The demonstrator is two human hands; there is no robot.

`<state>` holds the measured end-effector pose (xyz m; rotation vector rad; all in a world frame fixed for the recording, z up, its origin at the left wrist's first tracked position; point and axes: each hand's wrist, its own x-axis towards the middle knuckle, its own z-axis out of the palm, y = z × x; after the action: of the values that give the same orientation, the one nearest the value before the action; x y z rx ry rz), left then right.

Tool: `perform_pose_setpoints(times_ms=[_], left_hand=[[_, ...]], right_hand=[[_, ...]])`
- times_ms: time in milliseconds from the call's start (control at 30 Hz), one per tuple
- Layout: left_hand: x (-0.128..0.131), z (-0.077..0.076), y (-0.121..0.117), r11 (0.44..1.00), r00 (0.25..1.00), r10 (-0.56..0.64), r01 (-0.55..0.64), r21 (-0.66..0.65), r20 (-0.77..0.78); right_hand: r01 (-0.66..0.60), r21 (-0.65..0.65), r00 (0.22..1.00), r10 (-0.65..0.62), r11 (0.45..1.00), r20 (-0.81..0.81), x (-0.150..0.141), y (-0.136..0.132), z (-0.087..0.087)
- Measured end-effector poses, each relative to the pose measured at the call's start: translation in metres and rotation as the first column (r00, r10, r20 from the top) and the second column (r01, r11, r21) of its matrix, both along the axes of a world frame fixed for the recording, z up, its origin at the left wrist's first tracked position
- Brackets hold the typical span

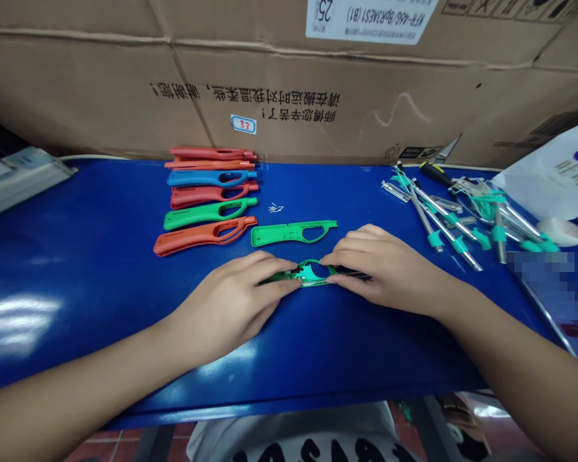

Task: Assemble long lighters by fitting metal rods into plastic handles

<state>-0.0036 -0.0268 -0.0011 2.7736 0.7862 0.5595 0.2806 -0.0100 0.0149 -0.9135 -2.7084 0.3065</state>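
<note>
A green half shell of a long-neck lighter [299, 283] lies low over the table in front of me, with a teal trigger piece [313, 274] inside it. My left hand [234, 289] pinches its left part between thumb and fingers. At its other end, my right hand [390, 264] is closed around the neck, where a dark rod [354, 273] shows under the fingers. Just beyond my hands lies a second green half shell [277, 235], its hollow side up. Both palms hide part of the piece being held.
Several red, orange, blue and green lighter casings [187, 242] lie in a row at left. Tiny pale pins [275, 208] sit beside them. Metal tubes with teal triggers [498, 234], a screwdriver [433, 173] and a white bag [553, 173] are at right. A cardboard box [101, 96] stands behind.
</note>
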Motion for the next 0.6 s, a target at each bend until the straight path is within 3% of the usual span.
perform_pose_setpoints(times_ms=[300,600], left_hand=[[0.0002,0.001,-0.003,0.999,0.996,0.033,-0.033,0.0,0.089],[0.0012,0.0006,-0.0027,0.999,0.998,0.035,-0.033,-0.042,0.049]], right_hand=[[0.034,-0.033,0.999,-0.035,0.999,-0.017,0.0066,0.0054,0.0033],[0.035,-0.07,0.999,-0.035,0.997,-0.003,0.0075,0.0055,0.0011]])
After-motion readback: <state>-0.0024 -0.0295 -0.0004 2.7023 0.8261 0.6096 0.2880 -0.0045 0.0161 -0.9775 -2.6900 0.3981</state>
